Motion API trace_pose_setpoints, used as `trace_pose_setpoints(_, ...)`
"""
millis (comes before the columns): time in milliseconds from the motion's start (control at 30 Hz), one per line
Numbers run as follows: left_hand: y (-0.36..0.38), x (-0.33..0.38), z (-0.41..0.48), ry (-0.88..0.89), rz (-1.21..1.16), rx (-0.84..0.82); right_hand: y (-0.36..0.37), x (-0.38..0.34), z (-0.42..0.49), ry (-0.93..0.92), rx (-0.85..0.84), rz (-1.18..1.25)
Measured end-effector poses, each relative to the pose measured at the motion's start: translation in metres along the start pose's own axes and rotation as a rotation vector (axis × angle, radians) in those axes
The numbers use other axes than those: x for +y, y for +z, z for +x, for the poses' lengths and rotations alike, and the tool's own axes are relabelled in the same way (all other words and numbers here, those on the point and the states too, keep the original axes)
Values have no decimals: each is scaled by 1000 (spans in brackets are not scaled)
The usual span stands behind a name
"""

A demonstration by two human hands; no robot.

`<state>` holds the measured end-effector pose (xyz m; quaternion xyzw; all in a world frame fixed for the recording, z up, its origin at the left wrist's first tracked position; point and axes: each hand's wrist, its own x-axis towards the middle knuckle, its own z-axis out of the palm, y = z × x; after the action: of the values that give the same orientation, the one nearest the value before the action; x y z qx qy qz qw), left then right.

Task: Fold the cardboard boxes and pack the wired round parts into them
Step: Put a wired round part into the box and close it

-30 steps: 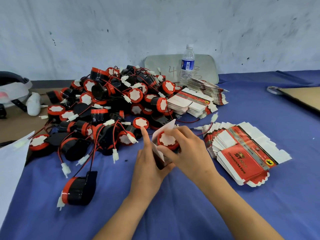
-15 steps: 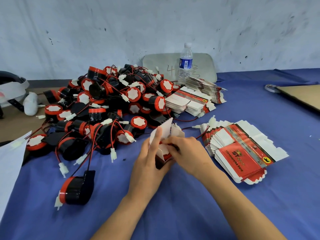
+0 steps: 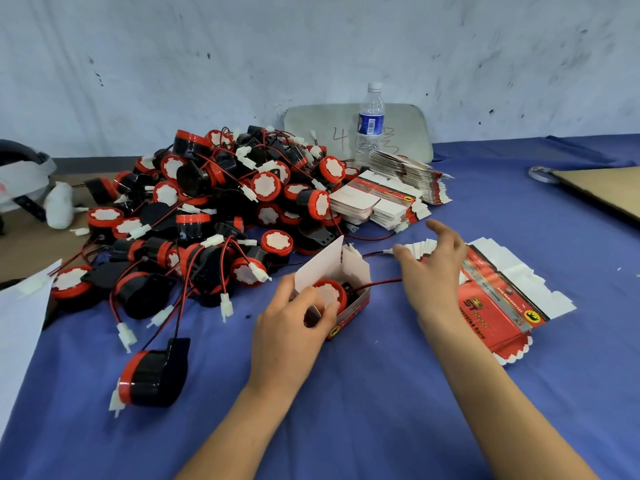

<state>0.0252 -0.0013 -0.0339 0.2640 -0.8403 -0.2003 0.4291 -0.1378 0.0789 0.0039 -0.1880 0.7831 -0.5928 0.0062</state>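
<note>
Left hand (image 3: 291,327): grips the open box (image 3: 351,306) at its near side
Round part (image 3: 329,292): inside the box, wire (image 3: 382,283) leads out
Right hand (image 3: 433,271): fingers spread, above flat boxes (image 3: 498,296)

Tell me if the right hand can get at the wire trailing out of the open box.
Probably yes. The right hand hovers open just right of the box, directly over the wire; nothing lies between them, and the left hand grips the box.
</note>
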Motion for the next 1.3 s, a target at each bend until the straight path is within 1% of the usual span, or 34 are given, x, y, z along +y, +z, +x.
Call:
trace_pose_setpoints(100, -1, 2, -1, -5, 29, 7, -3, 0, 4, 68, -3, 161)
trace_pose_setpoints(133, -2, 3, 0, -9, 31, 14, -4, -1, 4, 38, 27, 206)
trace_pose_setpoints(233, -1, 5, -1, -13, 62, 6, -5, -9, -6, -245, 194, 147)
trace_pose_setpoints(300, -1, 6, -2, -11, 93, -1, -2, -13, -12, -404, 234, 164)
trace_pose_setpoints(333, 0, 6, -3, -16, 100, -5, 0, -15, -16, -432, 219, 218)
trace_pose_setpoints(367, 1, 5, -3, -22, 100, -12, 3, -17, -20, -421, 178, 293)
trace_pose_setpoints(400, 1, 5, -4, -25, 100, -22, 5, -18, -25, -418, 116, 341)
trace_pose_setpoints(433, 1, 5, -4, -21, 103, -29, 9, -19, -31, -449, 52, 335)
trace_pose_setpoints(500, 2, 5, -5, -10, 116, -33, 13, -19, -41, -570, -29, 211)
trace_pose_setpoints(533, 2, 6, -5, -9, 116, -32, 14, -18, -43, -639, -28, 124)
trace_pose_setpoints(600, 4, 7, -5, -13, 103, -37, 11, -19, -42, -784, 48, -117)
trace_pose_setpoints(633, 4, 7, -5, -18, 96, -43, 8, -21, -40, -790, 68, -212)
trace_pose_setpoints(667, 5, 6, -5, -23, 91, -51, 5, -23, -37, -744, 41, -260)
trace_pose_setpoints(767, 9, 6, -7, -96, 27, -75, -6, -28, -27, -564, -145, -341)
trace_pose_setpoints(800, 11, 6, -7, -142, -19, -79, -10, -29, -23, -505, -195, -347)
trace_pose_setpoints(900, 14, 6, -8, -216, -113, -93, -11, -30, -22, -347, -315, -197)
trace_pose_setpoints(967, 16, 6, -6, -224, -151, -106, -5, -29, -26, -367, -341, -170)
trace_pose_setpoints(1067, 16, 7, -6, -178, -138, -115, 7, -21, -31, -469, -406, -277)
trace_pose_setpoints(1100, 16, 7, -6, -159, -128, -118, 10, -17, -31, -491, -404, -310)
trace_pose_setpoints(1200, 15, 7, -7, -151, -149, -129, 14, -10, -33, -555, -307, -333)
trace_pose_setpoints(1300, 15, 8, -6, -158, -175, -146, 16, -9, -36, -546, -246, -276)
